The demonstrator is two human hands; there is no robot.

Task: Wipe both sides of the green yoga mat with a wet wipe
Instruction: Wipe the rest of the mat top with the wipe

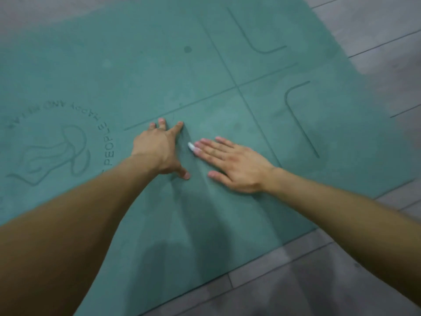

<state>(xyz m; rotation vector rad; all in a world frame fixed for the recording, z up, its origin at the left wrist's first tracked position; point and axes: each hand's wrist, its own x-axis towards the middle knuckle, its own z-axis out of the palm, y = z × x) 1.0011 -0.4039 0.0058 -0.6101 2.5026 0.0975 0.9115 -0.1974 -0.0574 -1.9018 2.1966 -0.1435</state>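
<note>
On the green yoga mat (227,65) spread over the floor (376,30), the wet wipe (191,145) sits mid-mat under the straight, pressing fingers (216,148) of the right hand (237,165), so the left hand (155,149), splayed flat beside it, should pin the mat while strokes overlap toward the mat's edge.

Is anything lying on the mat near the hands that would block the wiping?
Nothing visible does. The right hand presses the wet wipe on the green yoga mat, the left hand rests beside it; around them only printed lines.
</note>
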